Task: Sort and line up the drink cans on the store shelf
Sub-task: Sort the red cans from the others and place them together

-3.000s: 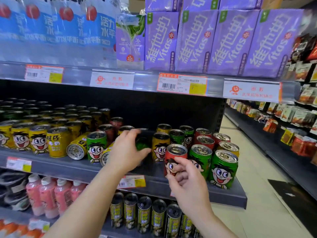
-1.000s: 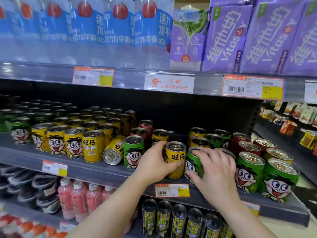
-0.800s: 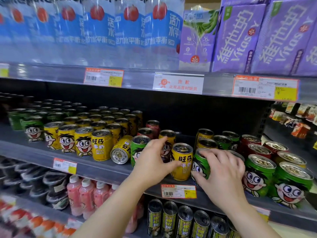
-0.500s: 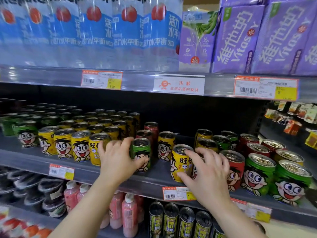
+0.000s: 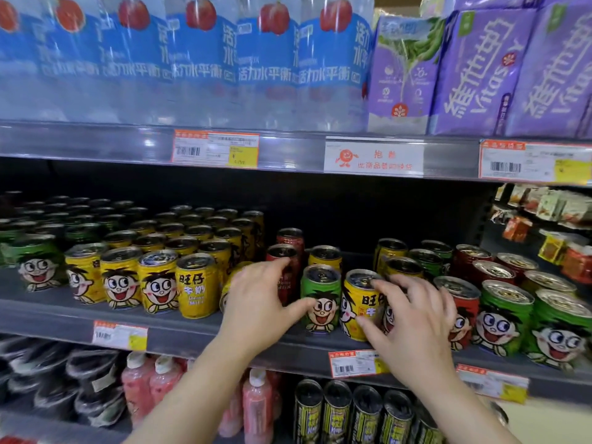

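Two hands at work: the left hand [image 5: 256, 307] is curling over a yellow can lying on its side [image 5: 228, 285], mostly hidden beneath it, thumb stretching toward the upright green cartoon-face can [image 5: 320, 299]; whether the fingers are actually closing on the fallen can, I cannot tell.
Right hand: the right hand [image 5: 413, 322] is spreading its fingers around the upright yellow milk can [image 5: 360, 304] at the front edge of the grey metal shelf [image 5: 48, 318], fingertips on its rim and side, thumb low on its front.
Risk, front edge: the yellow milk can is standing close to the lip; a sideways slide is likely to be tipping it off toward the floor.
Risk, neighbours: the red can at the right hand's wrist [image 5: 461, 312] is touching the palm's far side and could be getting knocked over as the hand is turning.
Risk, rolling: the fallen can could be rolling forward if released on its side.
Count, sorted front row at left: four yellow cans upright, one green at the far left.
Count, unsorted front group: one green, one yellow, one red, then two green at the right.
Count, red cans behind the left hand: two visible.
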A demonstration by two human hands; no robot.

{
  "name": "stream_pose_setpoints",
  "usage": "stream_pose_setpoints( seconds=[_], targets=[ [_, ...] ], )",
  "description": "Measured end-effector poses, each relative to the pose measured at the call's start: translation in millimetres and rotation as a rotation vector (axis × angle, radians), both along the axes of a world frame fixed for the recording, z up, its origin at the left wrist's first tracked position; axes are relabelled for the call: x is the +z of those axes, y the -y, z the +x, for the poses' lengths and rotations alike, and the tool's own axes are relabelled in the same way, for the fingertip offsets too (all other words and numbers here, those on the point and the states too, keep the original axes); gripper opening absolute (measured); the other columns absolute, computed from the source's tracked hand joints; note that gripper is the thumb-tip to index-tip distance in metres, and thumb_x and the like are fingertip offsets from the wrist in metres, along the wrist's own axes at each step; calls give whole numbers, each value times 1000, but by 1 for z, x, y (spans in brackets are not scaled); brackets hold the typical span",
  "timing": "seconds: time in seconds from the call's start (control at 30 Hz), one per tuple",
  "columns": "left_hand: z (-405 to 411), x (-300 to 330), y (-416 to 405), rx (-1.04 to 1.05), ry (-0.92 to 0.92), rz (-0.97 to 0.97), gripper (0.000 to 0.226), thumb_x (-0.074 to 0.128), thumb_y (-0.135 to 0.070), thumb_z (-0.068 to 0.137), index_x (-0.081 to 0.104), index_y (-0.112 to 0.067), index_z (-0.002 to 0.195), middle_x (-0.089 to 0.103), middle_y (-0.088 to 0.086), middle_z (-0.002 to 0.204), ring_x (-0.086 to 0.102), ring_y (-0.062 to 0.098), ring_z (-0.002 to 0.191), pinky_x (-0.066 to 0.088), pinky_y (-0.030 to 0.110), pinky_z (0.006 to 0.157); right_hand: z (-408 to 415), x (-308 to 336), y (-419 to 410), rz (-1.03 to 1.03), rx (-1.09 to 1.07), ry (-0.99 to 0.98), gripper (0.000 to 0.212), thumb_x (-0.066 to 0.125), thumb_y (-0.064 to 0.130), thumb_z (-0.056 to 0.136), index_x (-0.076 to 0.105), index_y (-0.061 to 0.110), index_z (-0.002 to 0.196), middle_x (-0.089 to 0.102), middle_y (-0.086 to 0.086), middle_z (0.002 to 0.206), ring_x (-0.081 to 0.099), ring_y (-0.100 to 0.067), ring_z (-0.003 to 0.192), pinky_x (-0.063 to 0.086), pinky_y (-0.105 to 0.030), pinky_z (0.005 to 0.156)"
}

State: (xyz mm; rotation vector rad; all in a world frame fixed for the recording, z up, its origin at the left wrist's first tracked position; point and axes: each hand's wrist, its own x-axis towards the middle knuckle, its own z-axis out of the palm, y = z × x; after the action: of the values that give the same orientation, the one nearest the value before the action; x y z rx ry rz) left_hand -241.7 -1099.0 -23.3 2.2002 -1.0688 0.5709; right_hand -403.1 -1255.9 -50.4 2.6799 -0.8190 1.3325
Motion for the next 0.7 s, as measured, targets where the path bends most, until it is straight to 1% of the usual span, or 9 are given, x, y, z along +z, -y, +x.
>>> stream_pose_setpoints(
  seconds=[0.03, 0.07, 0.13, 0.2, 0.3, 0.43, 0.5, 0.6, 0.7],
  targets=[
    [8, -3, -8, 73, 88, 4, 76, 65, -67, 68, 53, -22, 128, 60, 0, 121, 51, 22, 114, 41, 38, 97, 1, 0, -5, -3, -1, 5, 58, 78, 48, 65, 59, 30, 117, 55, 2, 121, 42, -24, 121, 14, -53, 110],
    [14, -8, -14, 145, 135, 8, 69, 69, -63, 67, 58, -20, 120, 61, 3, 116, 52, 25, 109, 43, 39, 93, 3, 0, -11, -15, 6, 8, 58, 76, 48, 67, 57, 31, 118, 54, 3, 123, 40, -25, 123, 10, -51, 111],
    [17, -20, -22, 249, 124, 27, 62, 77, -54, 62, 63, -15, 108, 61, 9, 109, 54, 33, 99, 46, 42, 84, 10, 1, -21, -38, 27, -4, 55, 71, 50, 69, 55, 33, 119, 53, 5, 125, 38, -24, 126, 6, -49, 112],
    [16, -31, -23, 314, 64, 46, 62, 83, -48, 57, 62, -11, 103, 60, 14, 110, 54, 38, 96, 47, 44, 81, 18, 2, -28, -44, 54, -15, 53, 72, 49, 70, 56, 33, 118, 54, 7, 124, 37, -22, 126, 5, -48, 112],
    [16, -35, -19, 374, -64, -22, 62, 85, -39, 58, 60, -9, 106, 56, 16, 113, 51, 40, 102, 45, 46, 85, 28, 0, -30, -46, 96, -28, 53, 73, 47, 71, 58, 32, 119, 56, 7, 121, 40, -19, 122, 9, -48, 111],
    [17, -34, -14, 374, -61, -87, 52, 83, -24, 60, 62, -10, 105, 56, 14, 109, 49, 39, 99, 43, 44, 82, 32, -4, -29, -61, 108, -15, 55, 75, 45, 70, 58, 30, 120, 59, 5, 116, 43, -17, 116, 15, -47, 110],
    [15, -30, -16, 362, -101, -125, 52, 78, -25, 65, 60, -13, 113, 55, 12, 114, 47, 36, 104, 40, 41, 87, 31, -5, -27, -73, 111, -12, 56, 76, 43, 70, 57, 30, 121, 59, 5, 116, 44, -16, 116, 16, -47, 110],
    [12, -14, -22, 316, -118, -158, 60, 74, -29, 68, 53, -18, 123, 56, 6, 119, 47, 31, 112, 36, 38, 94, 30, -4, -25, -84, 115, -25, 57, 76, 42, 69, 56, 31, 121, 59, 5, 116, 45, -17, 114, 19, -46, 109],
    [2, 10, -20, 221, -158, -155, 69, 71, -34, 67, 46, -23, 130, 60, 0, 119, 49, 28, 113, 42, 38, 91, 29, -3, -25, -75, 124, -34, 59, 76, 42, 68, 55, 32, 122, 58, 6, 117, 45, -17, 114, 19, -45, 108]
  ],
)
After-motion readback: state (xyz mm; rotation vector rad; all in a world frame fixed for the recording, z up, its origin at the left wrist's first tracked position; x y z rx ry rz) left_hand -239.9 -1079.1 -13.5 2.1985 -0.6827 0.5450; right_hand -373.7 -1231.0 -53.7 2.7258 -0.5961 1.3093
